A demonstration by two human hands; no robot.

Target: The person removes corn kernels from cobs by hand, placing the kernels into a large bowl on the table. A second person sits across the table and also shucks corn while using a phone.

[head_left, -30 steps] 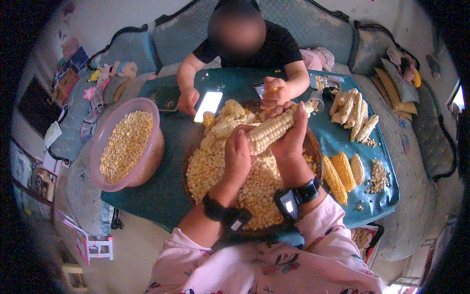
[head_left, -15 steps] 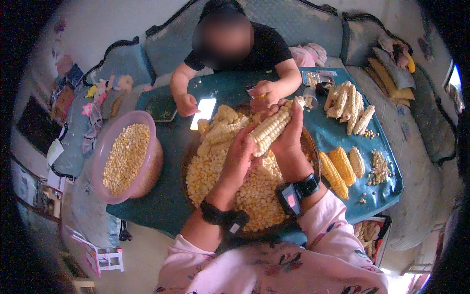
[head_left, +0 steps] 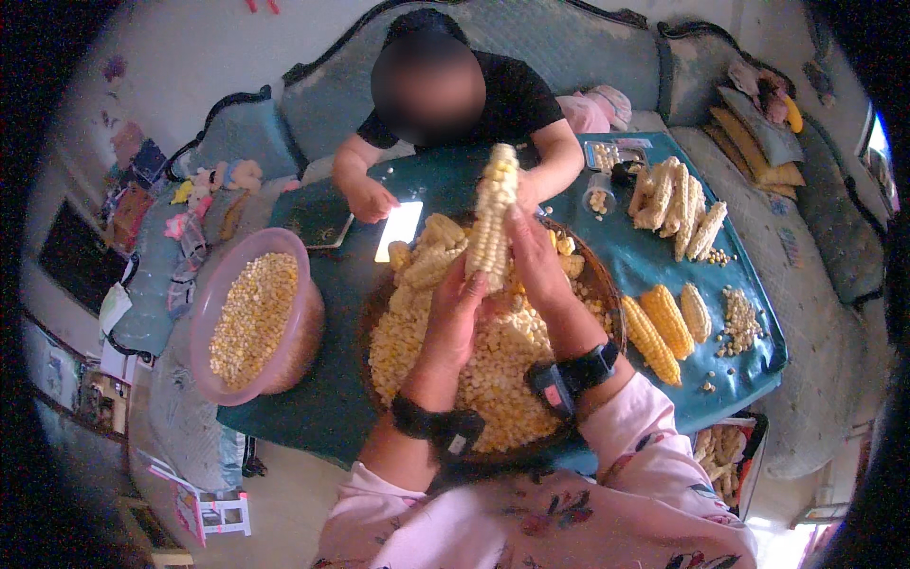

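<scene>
A pale corn cob (head_left: 494,223), still bearing kernels, stands nearly upright above a round basket. My left hand (head_left: 459,296) grips its lower end. Against its right side presses my right hand (head_left: 536,258), thumb along the kernels. Beneath both hands the brown basket (head_left: 618,322) is heaped with loose corn kernels (head_left: 493,379). Several cobs (head_left: 431,254) lie on the heap at the far left, and yellow pieces show behind my right hand.
At the left stands a pink tub (head_left: 201,332) of kernels. A lit phone (head_left: 399,232) lies before a seated person (head_left: 512,95). On the right of the green-covered table (head_left: 607,251) are stripped cobs (head_left: 668,204), yellow cobs (head_left: 654,332) and a kernel pile (head_left: 741,321).
The cob has swung from leaning right to nearly upright and shifted left. My right hand has slid lower from its tip. The seated person's right-side hand is now partly hidden behind the cob.
</scene>
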